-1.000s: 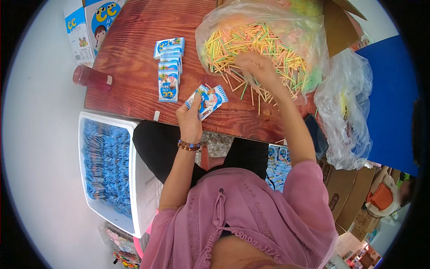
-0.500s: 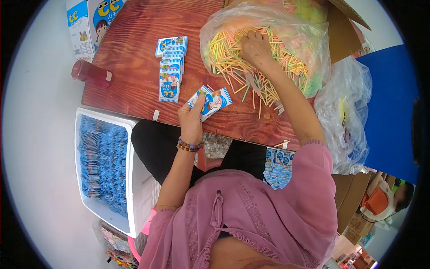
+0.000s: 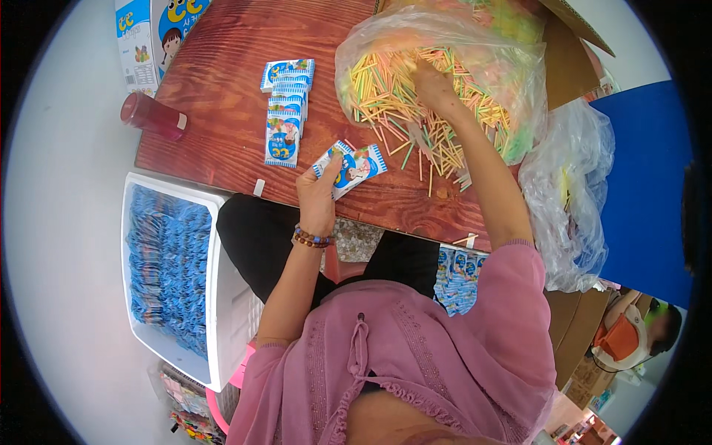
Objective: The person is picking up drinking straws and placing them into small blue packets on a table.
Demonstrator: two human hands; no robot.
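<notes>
My left hand (image 3: pixel 317 194) is closed on small blue-and-white packets (image 3: pixel 360 170), at least two, fanned out above the table's near edge. The thumb lies across their face. Over at the right, my right hand (image 3: pixel 436 87) reaches into a heap of thin pastel sticks (image 3: pixel 371 81), yellow, pink and green, in a clear plastic bag (image 3: pixel 445 26). Its fingers curl down among the sticks, and the fingertips are hidden there. Left of the bag, an overlapping row of similar packets (image 3: pixel 282 137) lies on the red-brown wooden table (image 3: pixel 222 89).
A pink-red bottle (image 3: pixel 153 116) lies at the table's left edge. Below it stands a white bin (image 3: pixel 216 297) full of blue packets. More packets (image 3: pixel 458 278) show under the near edge. A crumpled clear bag (image 3: pixel 567 193) hangs right of the table; another person (image 3: pixel 630 330) is at the far right.
My right hand has shifted slightly right and down within the heap, with its fingers more tucked in. The left hand keeps the packets in nearly the same place.
</notes>
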